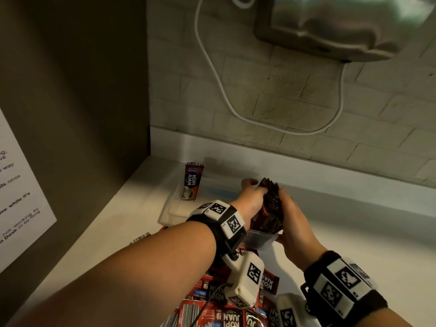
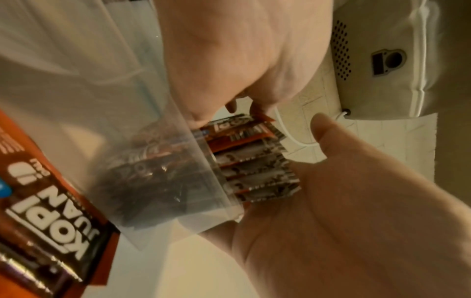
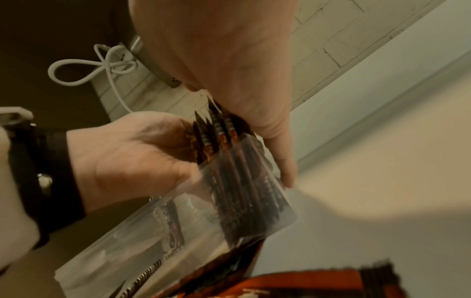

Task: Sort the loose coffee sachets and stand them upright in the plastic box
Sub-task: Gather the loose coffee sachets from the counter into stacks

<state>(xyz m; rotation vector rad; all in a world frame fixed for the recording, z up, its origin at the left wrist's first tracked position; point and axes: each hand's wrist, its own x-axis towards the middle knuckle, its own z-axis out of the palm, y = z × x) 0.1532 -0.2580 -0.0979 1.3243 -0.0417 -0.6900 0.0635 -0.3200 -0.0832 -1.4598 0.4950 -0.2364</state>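
A clear plastic box [image 1: 258, 240] lies on the white counter. A bundle of dark red Kopi Juan sachets [image 1: 271, 200] stands upright in its near right end. My left hand [image 1: 253, 197] grips the bundle's left side with curled fingers. Against the other side, my right hand [image 1: 295, 218] presses with straight fingers, one lying along the box end [image 3: 285, 169]. The sachet tops [image 2: 254, 161] rise above the box wall [image 2: 193, 165] between both palms. One sachet [image 1: 191, 181] stands alone at the box's far left end. Loose sachets [image 1: 226, 310] are heaped under my wrists.
A dark cabinet panel [image 1: 82, 90] with a printed notice [image 1: 18, 192] closes off the left side. A brick wall at the back carries a steel appliance [image 1: 330, 27] and a looping white cable [image 1: 219, 83]. Bare counter [image 1: 354, 244] extends to the right.
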